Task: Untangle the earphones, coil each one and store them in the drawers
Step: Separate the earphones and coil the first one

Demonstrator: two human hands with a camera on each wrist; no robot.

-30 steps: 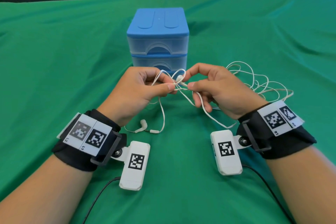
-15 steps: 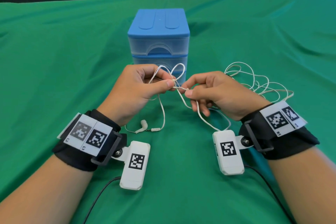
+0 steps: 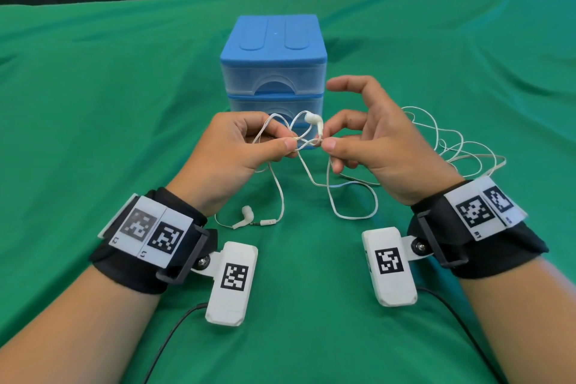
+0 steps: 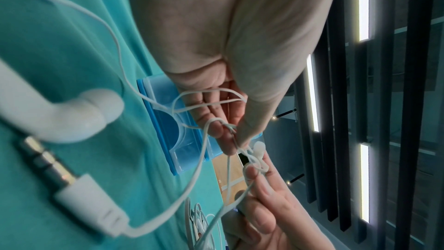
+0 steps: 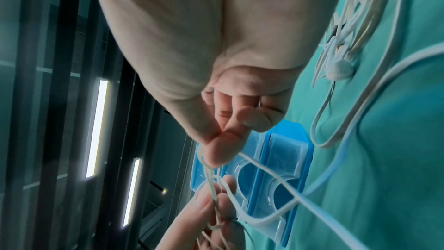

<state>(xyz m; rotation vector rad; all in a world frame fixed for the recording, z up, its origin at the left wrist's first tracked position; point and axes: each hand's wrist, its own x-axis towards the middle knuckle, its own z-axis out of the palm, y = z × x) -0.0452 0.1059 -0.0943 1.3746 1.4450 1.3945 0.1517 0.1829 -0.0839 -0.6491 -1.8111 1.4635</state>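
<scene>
White earphones lie tangled on the green cloth. My left hand [image 3: 288,139] pinches the knotted cable [image 3: 307,143] between thumb and forefinger, just in front of the blue drawer unit [image 3: 274,72]. My right hand [image 3: 326,140] pinches the same knot from the other side, with its index finger raised free. One earbud [image 3: 313,118] sticks up between the two hands. A second earbud [image 3: 246,215] and the jack plug [image 3: 268,222] rest on the cloth below my left hand, also large in the left wrist view as earbud [image 4: 72,115] and jack plug [image 4: 60,174]. Both drawers are closed.
A loose heap of white cable [image 3: 452,140] lies to the right of my right hand, seen also in the right wrist view as cable heap [image 5: 341,45]. A cable loop [image 3: 355,215] hangs down onto the cloth between my wrists. Green cloth [image 3: 109,103] covers the table all round.
My right index finger has lifted off and points up. An earbud has come up through the knot between the hands, and more cable has slackened into a loop on the cloth.
</scene>
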